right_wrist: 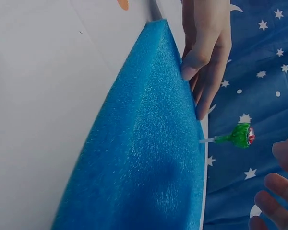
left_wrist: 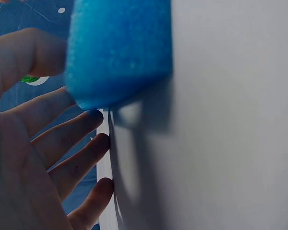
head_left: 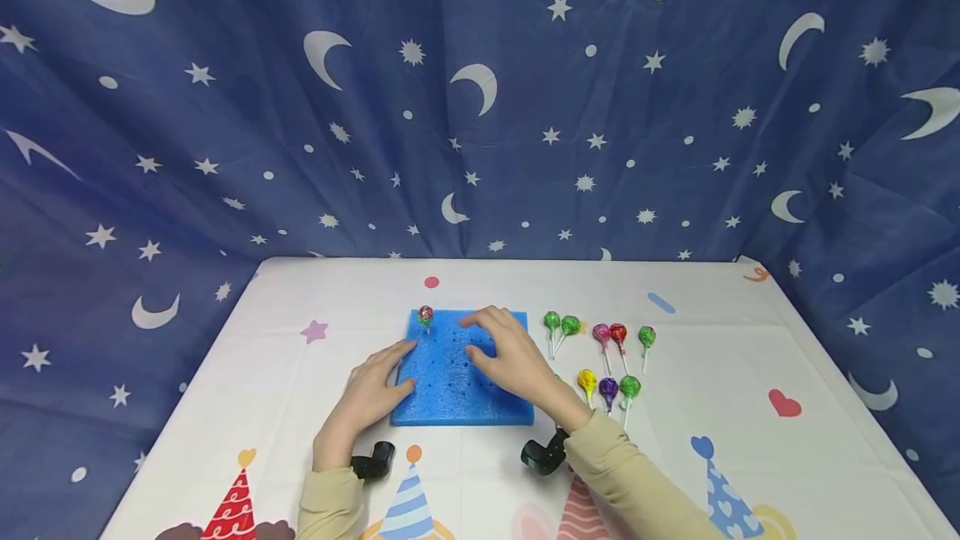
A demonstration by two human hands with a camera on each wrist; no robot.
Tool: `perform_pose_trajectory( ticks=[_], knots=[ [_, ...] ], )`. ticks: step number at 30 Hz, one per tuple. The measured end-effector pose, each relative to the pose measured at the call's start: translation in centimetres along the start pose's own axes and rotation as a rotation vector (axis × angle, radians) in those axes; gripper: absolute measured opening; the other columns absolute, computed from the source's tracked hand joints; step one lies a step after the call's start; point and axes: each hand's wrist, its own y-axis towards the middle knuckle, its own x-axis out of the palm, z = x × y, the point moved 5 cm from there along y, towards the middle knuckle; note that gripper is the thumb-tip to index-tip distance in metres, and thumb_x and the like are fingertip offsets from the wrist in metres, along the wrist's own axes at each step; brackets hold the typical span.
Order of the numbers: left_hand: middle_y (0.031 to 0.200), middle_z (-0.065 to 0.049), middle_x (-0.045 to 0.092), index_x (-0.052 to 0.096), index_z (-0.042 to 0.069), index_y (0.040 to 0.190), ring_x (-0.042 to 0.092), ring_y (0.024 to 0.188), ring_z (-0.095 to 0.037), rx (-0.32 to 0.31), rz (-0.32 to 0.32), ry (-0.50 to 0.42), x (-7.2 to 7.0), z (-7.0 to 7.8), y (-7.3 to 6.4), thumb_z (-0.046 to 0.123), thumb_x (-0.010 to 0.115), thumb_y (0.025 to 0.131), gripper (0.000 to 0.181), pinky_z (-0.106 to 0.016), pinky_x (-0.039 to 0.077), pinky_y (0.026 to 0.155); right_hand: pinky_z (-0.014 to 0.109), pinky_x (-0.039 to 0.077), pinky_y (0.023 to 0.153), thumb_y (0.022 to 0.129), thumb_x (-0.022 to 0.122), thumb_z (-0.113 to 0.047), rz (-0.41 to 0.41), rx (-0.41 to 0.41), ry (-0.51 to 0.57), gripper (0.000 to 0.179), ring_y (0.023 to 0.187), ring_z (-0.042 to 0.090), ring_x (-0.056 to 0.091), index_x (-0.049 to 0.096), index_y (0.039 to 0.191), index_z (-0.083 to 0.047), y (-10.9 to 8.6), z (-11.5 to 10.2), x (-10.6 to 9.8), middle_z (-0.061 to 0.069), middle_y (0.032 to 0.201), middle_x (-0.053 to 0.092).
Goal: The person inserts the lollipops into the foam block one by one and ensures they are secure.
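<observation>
Seen from the head camera, a person's two forearms in tan sleeves (head_left: pixel 637 473) reach in over a white tabletop (head_left: pixel 697 357) printed with party hats, with a black device (head_left: pixel 373 461) at each wrist. The left hand (head_left: pixel 367 394) rests against the left edge of a flat blue foam block (head_left: pixel 427 398); its grip is spread, fingers extended. The right hand (head_left: pixel 517 361) is held above the right half of the block, its grip also spread, thumb and forefinger apart; the right wrist view shows the fingertips clear of the foam. Small dark holes dot the block's top.

Right of the block, beside and beyond the right forearm, wrapped lollipops (head_left: pixel 608 390) lie on the tabletop: yellow, purple and green ones nearer; green, pink and red ones farther off. One green head is partly hidden by the right wrist.

At the block's far left corner, a red-and-green lollipop (head_left: pixel 425 314) stands upright, its stick in the foam, beyond the left fingertips and left of the right hand. Behind everything hangs dark blue cloth (head_left: pixel 525 107) with pale moons and stars.
</observation>
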Motion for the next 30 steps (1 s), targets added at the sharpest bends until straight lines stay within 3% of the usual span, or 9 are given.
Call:
perform_pose_trajectory(
  ticks=[9, 21, 30],
  knots=[
    [0.153, -0.016, 0.038, 0.044, 0.012, 0.144, 0.030, 0.143, -0.040, 0.007, -0.001, -0.003, 0.0, 0.1, 0.0, 0.020, 0.061, 0.089, 0.059, -0.065, 0.021, 0.113, 0.044, 0.049, 0.098, 0.087, 0.069, -0.013, 0.019, 0.010, 0.045, 0.030, 0.116, 0.020, 0.056, 0.063, 0.116, -0.014, -2.2, 0.9, -1.6, -0.001, 0.119, 0.064],
    [0.154, -0.015, 0.037, 0.043, 0.013, 0.145, 0.028, 0.144, -0.040, -0.009, -0.008, -0.002, -0.1, 0.0, -0.2, 0.019, 0.060, 0.089, 0.058, -0.065, 0.020, 0.113, 0.046, 0.048, 0.099, 0.085, 0.070, -0.009, 0.102, 0.008, 0.009, 0.030, 0.115, 0.021, 0.056, 0.064, 0.114, -0.013, -4.3, 2.6, -3.8, 0.000, 0.116, 0.066],
    [0.154, -0.015, 0.037, 0.043, 0.013, 0.145, 0.027, 0.144, -0.040, -0.017, -0.012, -0.007, 0.0, -0.1, -0.1, 0.020, 0.060, 0.090, 0.059, -0.065, 0.019, 0.114, 0.053, 0.045, 0.103, 0.082, 0.072, -0.009, 0.129, 0.089, -0.036, 0.032, 0.121, 0.027, 0.055, 0.064, 0.113, -0.013, -5.7, 4.4, -4.6, 0.005, 0.121, 0.064]
  ],
)
